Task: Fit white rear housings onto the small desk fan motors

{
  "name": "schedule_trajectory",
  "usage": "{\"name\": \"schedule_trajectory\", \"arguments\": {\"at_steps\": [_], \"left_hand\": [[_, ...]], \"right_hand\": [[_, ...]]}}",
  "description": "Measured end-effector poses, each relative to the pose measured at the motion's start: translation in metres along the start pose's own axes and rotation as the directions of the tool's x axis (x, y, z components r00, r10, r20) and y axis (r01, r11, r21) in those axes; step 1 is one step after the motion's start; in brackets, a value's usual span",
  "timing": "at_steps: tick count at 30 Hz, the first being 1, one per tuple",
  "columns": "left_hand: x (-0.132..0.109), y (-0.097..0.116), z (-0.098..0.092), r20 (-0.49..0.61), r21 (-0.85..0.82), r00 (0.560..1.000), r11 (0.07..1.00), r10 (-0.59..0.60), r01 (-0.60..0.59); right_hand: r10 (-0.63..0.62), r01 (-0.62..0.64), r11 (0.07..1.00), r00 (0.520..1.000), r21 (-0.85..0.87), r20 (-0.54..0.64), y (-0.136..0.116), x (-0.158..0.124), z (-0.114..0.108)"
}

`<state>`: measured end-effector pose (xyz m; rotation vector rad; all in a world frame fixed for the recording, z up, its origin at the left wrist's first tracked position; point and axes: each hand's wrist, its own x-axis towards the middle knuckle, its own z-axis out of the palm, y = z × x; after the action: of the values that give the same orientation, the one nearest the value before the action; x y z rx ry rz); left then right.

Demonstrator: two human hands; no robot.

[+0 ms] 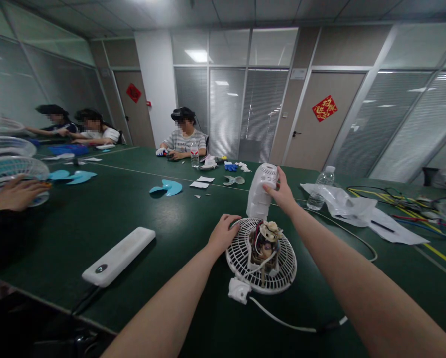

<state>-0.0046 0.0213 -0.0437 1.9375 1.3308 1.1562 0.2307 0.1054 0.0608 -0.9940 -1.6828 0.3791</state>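
A white round fan grille (241, 258) lies flat on the green table, with the bare fan motor (265, 244) standing in its middle. My left hand (223, 232) rests on the grille's left rim, fingers curled over it. My right hand (281, 191) grips a white plastic motor cover (261, 191) and holds it upright just above and behind the motor. A white cord (282, 320) runs from the fan toward the table's near edge.
A white power bank (119, 256) lies at the near left. Blue fan blades (168, 188), a water bottle (318, 189), a plastic bag (342, 204) and coloured cables (413, 206) lie farther back. Another person's hand (16, 195) holds fan grilles at left. Three people sit across the table.
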Motion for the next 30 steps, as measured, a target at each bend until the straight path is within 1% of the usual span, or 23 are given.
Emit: {"name": "schedule_trajectory", "arguments": {"at_steps": [10, 24, 30], "left_hand": [[0.0002, 0.0002, -0.0004, 0.012, -0.012, 1.0, 1.0, -0.003, 0.004], [-0.001, 0.0027, -0.001, 0.01, -0.016, 1.0, 1.0, -0.002, 0.002], [-0.0021, 0.0058, -0.0034, 0.018, -0.017, 1.0, 1.0, 0.001, -0.001]], "right_hand": [[-0.015, 0.021, 0.996, 0.997, -0.089, 0.075, -0.0053, -0.003, 0.0053], [-0.1, 0.12, 0.97, 0.99, -0.214, 0.102, -0.0075, -0.0085, -0.0016], [-0.114, 0.13, 0.967, 0.99, -0.22, 0.086, -0.0043, -0.0075, -0.0009]]}}
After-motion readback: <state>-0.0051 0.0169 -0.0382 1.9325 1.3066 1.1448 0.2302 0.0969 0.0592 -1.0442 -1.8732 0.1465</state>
